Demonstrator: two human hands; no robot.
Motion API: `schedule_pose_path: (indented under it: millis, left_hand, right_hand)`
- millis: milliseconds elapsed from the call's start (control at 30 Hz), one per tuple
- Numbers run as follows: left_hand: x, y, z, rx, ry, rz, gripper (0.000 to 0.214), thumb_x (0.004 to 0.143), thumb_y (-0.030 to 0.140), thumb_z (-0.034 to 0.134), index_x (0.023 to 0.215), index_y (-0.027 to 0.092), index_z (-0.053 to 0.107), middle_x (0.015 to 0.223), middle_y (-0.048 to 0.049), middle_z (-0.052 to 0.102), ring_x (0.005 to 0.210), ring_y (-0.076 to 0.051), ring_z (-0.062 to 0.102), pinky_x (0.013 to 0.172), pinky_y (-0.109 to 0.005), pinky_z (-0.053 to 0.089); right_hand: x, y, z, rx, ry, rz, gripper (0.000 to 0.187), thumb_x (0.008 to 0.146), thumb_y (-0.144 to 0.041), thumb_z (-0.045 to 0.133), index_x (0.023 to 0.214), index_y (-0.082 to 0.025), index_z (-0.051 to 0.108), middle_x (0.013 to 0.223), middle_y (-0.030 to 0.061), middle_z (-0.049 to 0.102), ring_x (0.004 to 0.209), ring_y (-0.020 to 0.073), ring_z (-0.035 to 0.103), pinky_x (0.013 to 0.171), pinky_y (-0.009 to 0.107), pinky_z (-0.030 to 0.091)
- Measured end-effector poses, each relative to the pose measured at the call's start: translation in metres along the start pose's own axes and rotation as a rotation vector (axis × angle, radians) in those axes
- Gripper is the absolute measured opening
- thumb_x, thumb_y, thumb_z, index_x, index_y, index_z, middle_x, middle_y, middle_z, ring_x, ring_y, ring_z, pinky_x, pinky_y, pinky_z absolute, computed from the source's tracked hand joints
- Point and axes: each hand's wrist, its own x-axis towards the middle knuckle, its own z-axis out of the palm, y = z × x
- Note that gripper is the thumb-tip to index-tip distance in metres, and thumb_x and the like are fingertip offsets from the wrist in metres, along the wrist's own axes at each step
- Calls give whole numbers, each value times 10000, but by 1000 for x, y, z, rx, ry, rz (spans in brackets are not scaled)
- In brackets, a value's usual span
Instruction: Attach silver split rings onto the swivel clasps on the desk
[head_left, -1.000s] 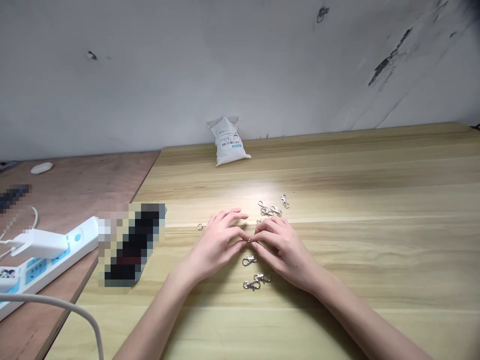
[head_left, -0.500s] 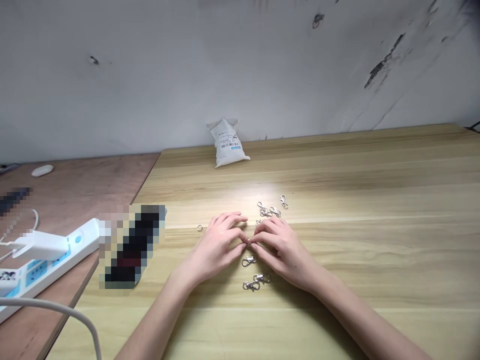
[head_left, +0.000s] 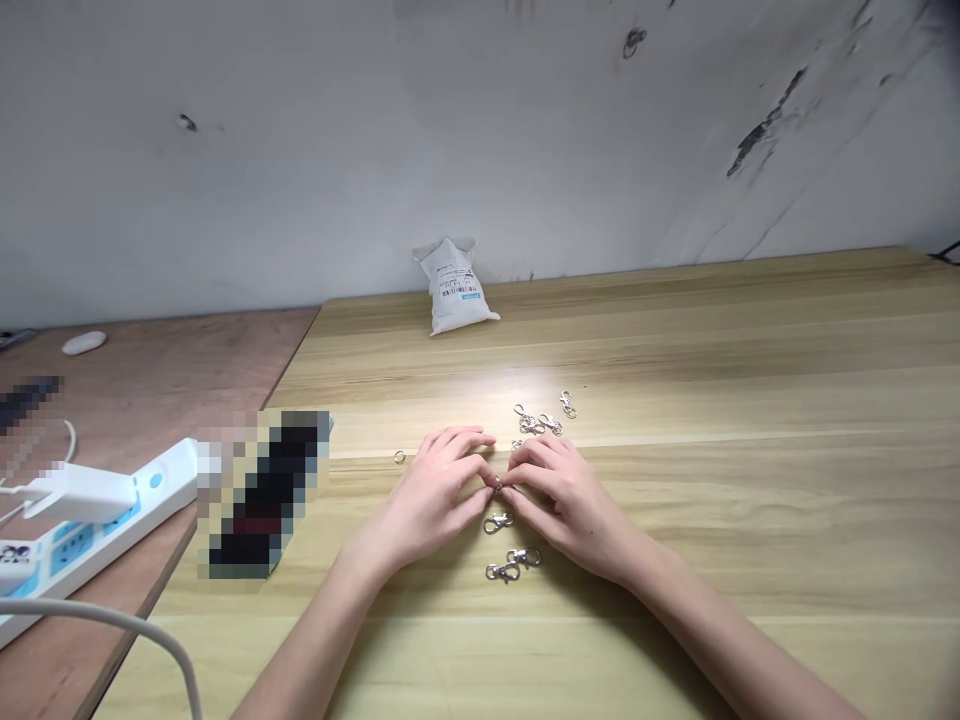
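My left hand (head_left: 435, 495) and my right hand (head_left: 566, 500) meet fingertip to fingertip over the light wooden table (head_left: 712, 420). Both pinch a small metal clasp (head_left: 498, 486) held between them. Just below the fingertips lies a silver lobster clasp (head_left: 498, 522). Two more joined clasps (head_left: 512, 564) lie nearer to me. A small cluster of clasps (head_left: 544, 417) sits beyond my right hand. A single split ring (head_left: 400, 457) lies left of my left hand.
A white labelled pouch (head_left: 454, 287) stands at the back by the wall. At left sit a blurred dark object (head_left: 259, 495), a white power strip (head_left: 82, 515) with a plugged charger, and a white cable (head_left: 127, 625) on a reddish table (head_left: 150, 370).
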Motion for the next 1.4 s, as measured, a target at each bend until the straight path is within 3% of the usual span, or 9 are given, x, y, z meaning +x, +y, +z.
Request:
schedule_pose_path:
  millis: [1400]
  left_hand:
    - [-1,0,1,-2,-8,-7,106,906,195,548,952,244,630,1241,-34,579,1210,-221,493,1024,-445,419]
  right_hand:
    - [1,0,-1,-11,-17,1,142,953,-232,518,937,-215,658,939,42,603,919,185,506,862,369,418]
